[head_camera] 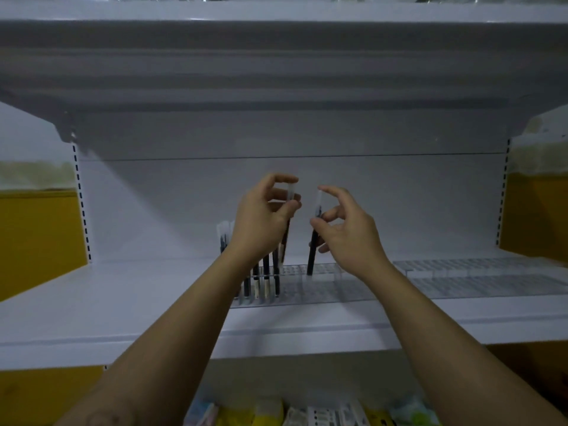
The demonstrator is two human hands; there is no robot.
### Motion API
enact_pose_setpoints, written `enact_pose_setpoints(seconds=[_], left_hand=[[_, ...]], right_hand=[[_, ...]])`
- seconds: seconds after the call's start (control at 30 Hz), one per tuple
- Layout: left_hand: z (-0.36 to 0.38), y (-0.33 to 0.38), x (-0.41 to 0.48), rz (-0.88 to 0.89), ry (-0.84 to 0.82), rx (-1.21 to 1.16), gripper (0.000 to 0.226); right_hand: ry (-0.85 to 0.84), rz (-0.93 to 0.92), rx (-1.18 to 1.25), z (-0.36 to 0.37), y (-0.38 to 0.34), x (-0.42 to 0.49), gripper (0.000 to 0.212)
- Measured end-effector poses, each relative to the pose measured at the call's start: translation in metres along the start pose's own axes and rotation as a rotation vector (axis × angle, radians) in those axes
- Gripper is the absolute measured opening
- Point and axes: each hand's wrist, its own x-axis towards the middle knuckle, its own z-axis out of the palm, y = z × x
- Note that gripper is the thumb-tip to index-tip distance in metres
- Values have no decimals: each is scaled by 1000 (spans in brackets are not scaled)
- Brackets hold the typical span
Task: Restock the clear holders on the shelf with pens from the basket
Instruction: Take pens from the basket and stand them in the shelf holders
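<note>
White shelf mid-frame: right hand pinches an upright black clear-capped pen, tip at the clear slotted holder; left hand pinches a second pen.

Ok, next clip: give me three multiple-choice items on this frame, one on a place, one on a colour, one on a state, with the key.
1. Where in the clear holder do the standing pens sit?
A left end
B right end
C spread across

2. What colour are the side panels?
A red
B yellow
C green

3. What is the right hand doing?
A resting flat on the shelf
B hanging empty
C holding a dark pen

Key: 1 A, the pens crowd its left end; 2 B, both panels show yellow; 3 C, its fingers pinch the pen.
</note>
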Motion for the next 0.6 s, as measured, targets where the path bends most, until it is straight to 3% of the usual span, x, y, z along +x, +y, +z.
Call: enact_pose_setpoints(seconds=[0.23, 0.6], left_hand=[[-1, -19, 24, 9, 54, 94, 32], [1, -43, 34, 1, -30, 259, 34]], right_hand=[[57, -21, 60, 15, 16, 25, 42], [40, -20, 94, 31, 33, 43, 42]])
